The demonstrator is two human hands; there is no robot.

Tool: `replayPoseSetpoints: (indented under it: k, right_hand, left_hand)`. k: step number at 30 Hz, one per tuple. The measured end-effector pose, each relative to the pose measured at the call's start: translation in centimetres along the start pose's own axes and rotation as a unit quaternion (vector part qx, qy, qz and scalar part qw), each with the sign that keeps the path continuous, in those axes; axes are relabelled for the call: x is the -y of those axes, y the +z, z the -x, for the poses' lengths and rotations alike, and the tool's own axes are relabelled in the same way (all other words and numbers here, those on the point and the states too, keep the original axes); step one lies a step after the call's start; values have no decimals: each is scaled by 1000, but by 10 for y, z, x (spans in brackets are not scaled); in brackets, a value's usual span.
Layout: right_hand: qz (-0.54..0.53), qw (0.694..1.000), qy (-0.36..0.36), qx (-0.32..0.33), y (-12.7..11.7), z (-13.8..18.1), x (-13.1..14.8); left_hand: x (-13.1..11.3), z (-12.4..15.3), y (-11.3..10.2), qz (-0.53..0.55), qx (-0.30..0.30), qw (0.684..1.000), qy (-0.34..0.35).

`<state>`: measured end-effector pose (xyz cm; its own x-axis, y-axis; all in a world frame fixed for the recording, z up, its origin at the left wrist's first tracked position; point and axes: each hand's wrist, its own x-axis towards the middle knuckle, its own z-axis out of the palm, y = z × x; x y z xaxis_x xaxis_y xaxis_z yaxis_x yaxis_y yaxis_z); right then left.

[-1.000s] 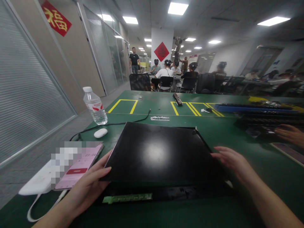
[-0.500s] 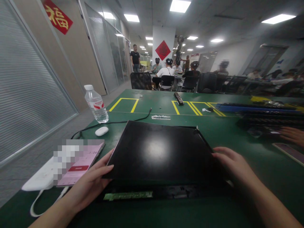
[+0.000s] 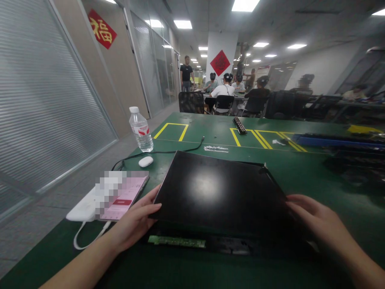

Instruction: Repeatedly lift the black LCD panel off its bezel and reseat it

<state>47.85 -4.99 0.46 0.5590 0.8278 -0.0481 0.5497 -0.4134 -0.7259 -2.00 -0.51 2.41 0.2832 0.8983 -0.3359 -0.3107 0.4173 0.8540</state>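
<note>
A glossy black screen panel [image 3: 222,192] lies across the middle of the view, a ceiling light reflected in it. My left hand [image 3: 140,216] is closed on its left edge, thumb on top. At the right edge my right hand [image 3: 315,212] grips it too, its fingers partly hidden and a little blurred. Beneath the panel is a dark frame; its far right corner sticks out behind the panel. A strip of green circuit board [image 3: 177,241] shows along the near side, below the panel's front edge.
On the green table [image 3: 192,273] to the left are a phone [image 3: 123,200], a white power bank [image 3: 81,206], a white oval case [image 3: 146,161], a water bottle [image 3: 141,132] and a black cable [image 3: 168,152]. Beyond lie yellow tape marks and a black strip [image 3: 240,125]; blue and black parts [image 3: 337,141] at right.
The whole view has shifted, so the table and everything on it appear further right. Both hands keep their hold on the panel. The other person's hand at the far right is out of view.
</note>
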Motion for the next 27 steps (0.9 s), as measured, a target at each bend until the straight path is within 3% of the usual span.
replayPoseSetpoints:
  k: [5, 27]
  right_hand:
    - [7, 999, -34, -8, 1, -5, -9]
    - [32, 999, -13, -14, -1, -2, 0]
  left_hand:
    - [1, 1, 0, 0, 6, 1000, 4]
    - [2, 0, 0, 8, -1, 1000, 0]
